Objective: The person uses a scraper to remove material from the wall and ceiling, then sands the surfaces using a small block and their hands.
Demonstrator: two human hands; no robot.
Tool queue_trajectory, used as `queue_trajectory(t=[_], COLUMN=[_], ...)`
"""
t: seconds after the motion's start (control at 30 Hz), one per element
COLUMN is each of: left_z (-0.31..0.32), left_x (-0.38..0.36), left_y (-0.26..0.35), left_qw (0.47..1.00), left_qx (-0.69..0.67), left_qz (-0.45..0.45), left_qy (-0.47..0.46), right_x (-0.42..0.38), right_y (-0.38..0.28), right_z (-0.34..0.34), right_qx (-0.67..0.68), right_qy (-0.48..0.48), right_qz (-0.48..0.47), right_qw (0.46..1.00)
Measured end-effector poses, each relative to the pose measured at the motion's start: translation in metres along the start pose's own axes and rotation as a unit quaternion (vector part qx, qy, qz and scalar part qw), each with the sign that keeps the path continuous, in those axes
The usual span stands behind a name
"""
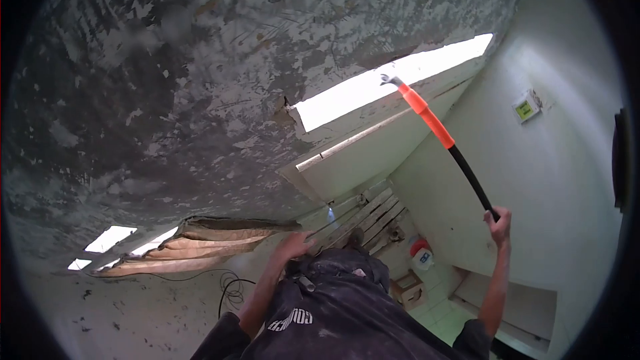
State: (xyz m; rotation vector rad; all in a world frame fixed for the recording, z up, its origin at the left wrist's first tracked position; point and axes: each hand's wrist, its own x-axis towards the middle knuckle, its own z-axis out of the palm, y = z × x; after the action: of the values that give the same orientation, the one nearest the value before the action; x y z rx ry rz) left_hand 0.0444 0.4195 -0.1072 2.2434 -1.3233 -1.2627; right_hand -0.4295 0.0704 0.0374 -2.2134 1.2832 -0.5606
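Note:
My right hand [499, 223] is closed around the lower end of a long pole [437, 129]. The pole has a black shaft, an orange section and a small metal end that overlaps the bright window opening; I cannot make out the shape of that end. My left hand [293, 247] is beside my waist, fingers partly spread, with nothing visible in it. Above both hands spreads a grey, patchy surface [220, 80] with flaking paint and scrape marks.
A wooden slatted platform [373, 220] is below me. Near it are a white bucket [423, 261] and a small wooden stool [407, 289]. A thermostat-like box [527, 106] is on the right wall. Brown sheeting [200, 247] and a loose black cable [230, 290] are at left.

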Motion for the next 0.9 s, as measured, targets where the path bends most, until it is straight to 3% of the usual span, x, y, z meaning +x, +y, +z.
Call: queue_trajectory(t=[0.17, 0.3, 0.37, 0.43, 0.5, 0.53, 0.57, 0.6, 0.63, 0.67, 0.7, 0.73, 0.8, 0.83, 0.9], left_z=[-0.009, 0.014, 0.016, 0.069, 0.064, 0.129, 0.171, 0.175, 0.182, 0.196, 0.211, 0.217, 0.196, 0.190, 0.177], left_x=[0.007, 0.016, -0.006, -0.009, -0.048, -0.060, -0.064, -0.085, -0.107, -0.114, -0.125, -0.130, -0.138, -0.139, -0.126], left_y=[0.015, -0.024, -0.020, -0.098, -0.073, -0.143, -0.204, -0.210, -0.197, -0.210, -0.215, -0.215, -0.174, -0.157, -0.141], left_qw=[0.999, 0.986, 0.962, 0.973, 0.925, 0.922, 0.952, 0.972, 0.956, 0.921, 0.884, 0.831, 0.810, 0.778, 0.790], left_qx=[-0.020, -0.075, -0.165, -0.039, -0.172, -0.180, -0.030, 0.114, -0.001, -0.037, -0.144, -0.249, -0.307, -0.369, -0.370], left_qz=[-0.030, -0.064, -0.148, -0.095, -0.289, -0.293, -0.196, -0.175, -0.269, -0.388, -0.445, -0.496, -0.494, -0.493, -0.464], left_qy=[0.021, 0.135, 0.159, 0.207, 0.174, 0.177, 0.233, 0.107, 0.118, -0.015, 0.012, 0.038, 0.079, 0.124, 0.151], right_x=[0.122, 0.232, 0.271, 0.299, 0.321, 0.331, 0.345, 0.359, 0.364, 0.371, 0.383, 0.397, 0.419, 0.425, 0.429], right_y=[-0.026, -0.078, -0.091, -0.104, -0.116, -0.119, -0.118, -0.115, -0.124, -0.125, -0.120, -0.111, -0.092, -0.086, -0.084], right_z=[-0.040, -0.059, -0.067, -0.068, -0.070, -0.070, -0.068, -0.067, -0.063, -0.056, -0.046, -0.035, -0.006, 0.005, 0.018], right_qx=[-0.045, -0.134, -0.168, -0.215, -0.218, -0.221, -0.247, -0.273, -0.243, -0.225, -0.200, -0.193, -0.146, -0.163, -0.175], right_qy=[-0.085, -0.174, -0.180, -0.177, -0.194, -0.210, -0.184, -0.155, -0.131, -0.096, -0.063, -0.019, 0.079, 0.083, 0.090], right_qz=[-0.090, -0.166, -0.193, -0.208, -0.221, -0.221, -0.271, -0.315, -0.327, -0.313, -0.303, -0.360, -0.457, -0.441, -0.424], right_qw=[0.991, 0.961, 0.950, 0.938, 0.931, 0.926, 0.912, 0.896, 0.904, 0.918, 0.930, 0.912, 0.874, 0.879, 0.884])
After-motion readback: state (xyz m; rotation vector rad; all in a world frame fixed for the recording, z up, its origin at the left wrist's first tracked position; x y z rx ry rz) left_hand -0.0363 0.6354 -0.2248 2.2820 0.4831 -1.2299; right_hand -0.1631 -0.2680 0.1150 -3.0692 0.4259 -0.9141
